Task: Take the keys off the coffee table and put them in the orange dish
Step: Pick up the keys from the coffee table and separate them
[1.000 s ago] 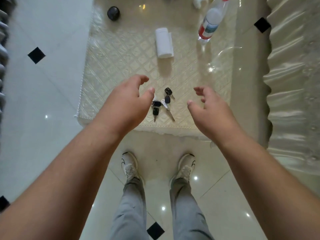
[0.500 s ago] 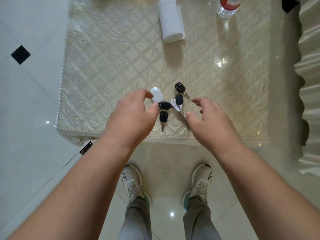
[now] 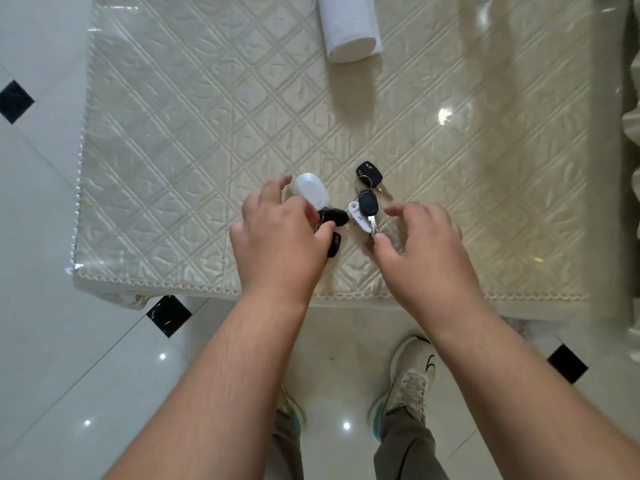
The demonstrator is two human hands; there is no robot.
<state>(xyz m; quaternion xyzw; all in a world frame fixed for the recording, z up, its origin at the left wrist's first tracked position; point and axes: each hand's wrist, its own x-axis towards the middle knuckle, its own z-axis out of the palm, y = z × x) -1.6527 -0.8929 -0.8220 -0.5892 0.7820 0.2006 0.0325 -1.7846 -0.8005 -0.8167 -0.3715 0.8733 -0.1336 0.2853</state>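
Two bunches of keys lie near the front edge of the coffee table (image 3: pixel 180 161), which has a quilted cream cover under clear plastic. The left bunch (image 3: pixel 334 216) has a white fob and two black ones. The right bunch (image 3: pixel 367 202) has two black-headed keys and a white tag. My left hand (image 3: pixel 280 244) curls over the left bunch, thumb resting on its ring, fingers beside the white fob. My right hand (image 3: pixel 426 254) is spread beside the right bunch, thumb tip at the end of a key blade. No orange dish is in view.
A white paper roll (image 3: pixel 349 26) lies at the table's far side. A ruffled cream cover (image 3: pixel 632 133) runs along the right edge. My shoes (image 3: pixel 410 375) stand on the glossy tiled floor just in front of the table.
The view has come lower and closer to the table. Both hands have dropped from above the keys down to them, the left thumb now on the left bunch, the right thumb at a key blade.
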